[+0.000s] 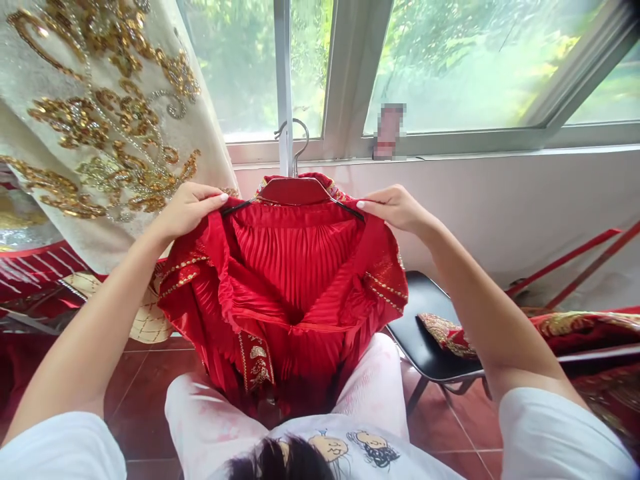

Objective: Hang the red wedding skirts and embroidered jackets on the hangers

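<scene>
**Red garment (287, 250) spread between my fingers!**

I've got left hand (193, 203) and right hand (400, 208) pinching its shoulders; hanger (296, 167) midway between them, black chair (415, 327) below the right fingers, sequined cloth (115, 133) left of the left.

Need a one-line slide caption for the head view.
Left hand and right hand pinch a pleated red garment at its upper edges, on a hanger before a window.
</scene>
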Tool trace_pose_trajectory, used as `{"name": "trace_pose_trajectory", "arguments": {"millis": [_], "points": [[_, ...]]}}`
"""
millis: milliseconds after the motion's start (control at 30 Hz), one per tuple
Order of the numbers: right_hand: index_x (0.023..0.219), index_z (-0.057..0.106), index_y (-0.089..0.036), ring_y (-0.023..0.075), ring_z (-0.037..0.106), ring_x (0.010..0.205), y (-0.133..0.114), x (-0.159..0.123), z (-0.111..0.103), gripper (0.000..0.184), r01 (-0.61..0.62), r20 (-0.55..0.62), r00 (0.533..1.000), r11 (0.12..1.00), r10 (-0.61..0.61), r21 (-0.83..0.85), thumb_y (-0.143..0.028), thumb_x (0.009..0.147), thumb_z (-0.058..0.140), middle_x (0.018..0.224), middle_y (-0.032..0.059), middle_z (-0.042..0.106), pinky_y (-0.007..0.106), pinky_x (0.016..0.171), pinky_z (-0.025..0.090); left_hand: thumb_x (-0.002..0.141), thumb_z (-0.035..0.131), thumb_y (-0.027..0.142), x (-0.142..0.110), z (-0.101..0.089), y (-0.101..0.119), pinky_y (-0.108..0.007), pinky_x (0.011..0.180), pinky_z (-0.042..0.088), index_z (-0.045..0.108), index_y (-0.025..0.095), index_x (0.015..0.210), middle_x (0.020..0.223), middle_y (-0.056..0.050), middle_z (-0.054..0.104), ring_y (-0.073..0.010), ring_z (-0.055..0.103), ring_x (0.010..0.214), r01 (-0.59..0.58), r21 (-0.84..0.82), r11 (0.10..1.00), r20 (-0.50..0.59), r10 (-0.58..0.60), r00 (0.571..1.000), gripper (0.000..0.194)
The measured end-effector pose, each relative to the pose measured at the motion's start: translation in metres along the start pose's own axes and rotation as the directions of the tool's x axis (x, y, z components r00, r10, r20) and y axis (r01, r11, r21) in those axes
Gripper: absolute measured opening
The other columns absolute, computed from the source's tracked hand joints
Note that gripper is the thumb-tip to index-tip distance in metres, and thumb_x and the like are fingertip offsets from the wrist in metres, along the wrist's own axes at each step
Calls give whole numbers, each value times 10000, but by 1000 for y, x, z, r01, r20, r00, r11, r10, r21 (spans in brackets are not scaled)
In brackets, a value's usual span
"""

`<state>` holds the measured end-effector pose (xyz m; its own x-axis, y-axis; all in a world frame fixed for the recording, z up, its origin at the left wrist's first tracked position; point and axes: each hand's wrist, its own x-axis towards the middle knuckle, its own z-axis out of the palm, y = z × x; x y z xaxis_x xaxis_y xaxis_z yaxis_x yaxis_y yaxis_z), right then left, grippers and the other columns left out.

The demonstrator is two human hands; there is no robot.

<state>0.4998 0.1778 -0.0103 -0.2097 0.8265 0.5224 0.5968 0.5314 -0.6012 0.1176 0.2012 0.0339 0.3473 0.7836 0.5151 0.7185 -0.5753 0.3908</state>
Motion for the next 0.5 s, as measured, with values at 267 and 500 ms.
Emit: {"name": "trace_pose_trajectory", "arguments": {"millis": [267,500], "points": [[592,575,-196,151,468,476,-6,23,14,424,-135,-89,985,978,150,159,-575,782,589,487,16,505,286,456,358,727,551,604,8,3,-9,-348,664,485,633,165,740,687,-49,660,-193,577,686,332,-137,933,47,-329,943,447],[924,601,-206,271,591,758,-35,-85,49,355,-311,-626,774,803,-96,-508,-547,839,549,798,107,634,381,664,452,799,596,511,-123,51,46,-491,925,433,517,180,1105,1077,-141,588,-317,541,1037,355,433,828,-612,-19,791,458]]}}
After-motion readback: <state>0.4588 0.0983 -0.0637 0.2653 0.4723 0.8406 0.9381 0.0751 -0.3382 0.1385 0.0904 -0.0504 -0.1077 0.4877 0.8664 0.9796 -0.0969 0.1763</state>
